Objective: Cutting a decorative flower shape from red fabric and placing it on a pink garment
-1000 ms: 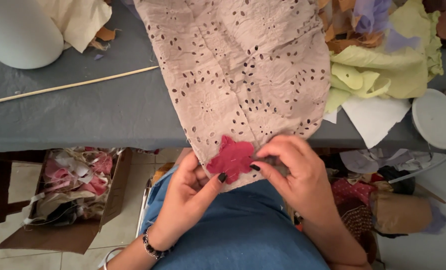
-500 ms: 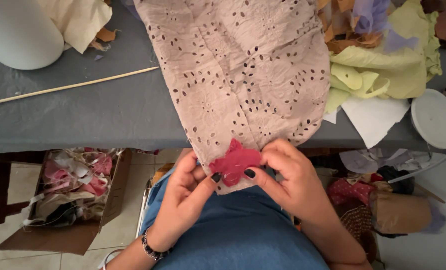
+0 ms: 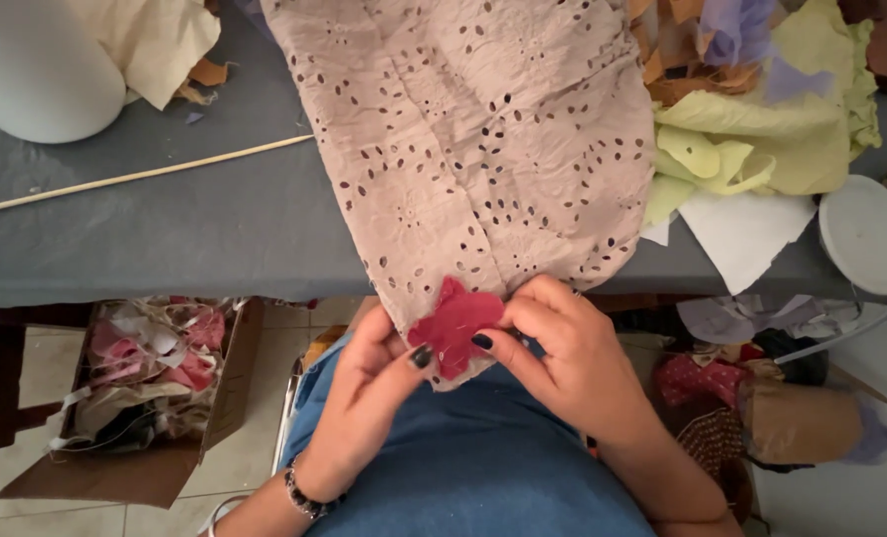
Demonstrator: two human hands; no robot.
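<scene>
A beige eyelet fabric point(image 3: 473, 149) lies across the grey table point(image 3: 215, 219) and hangs over its near edge toward my lap. On its lower tip sits a small red flower-shaped fabric piece point(image 3: 451, 323). My left hand point(image 3: 369, 398) pinches the fabric's lower edge from the left, thumb on the red piece. The fingers of my right hand point(image 3: 563, 363) press the red piece from the right against the beige cloth. Both hands are above my blue-clad lap.
A cardboard box of fabric scraps point(image 3: 150, 383) stands on the floor at left. A thin wooden stick point(image 3: 135, 177) lies on the table. Yellow-green cloth and scraps point(image 3: 762, 129) pile at right, beside a white round object point(image 3: 866, 234). More bags and cloth point(image 3: 772, 398) crowd the floor right.
My right hand has shifted slightly left, its fingers closing onto the red piece. The red piece and the beige fabric's tip stay in nearly the same place.
</scene>
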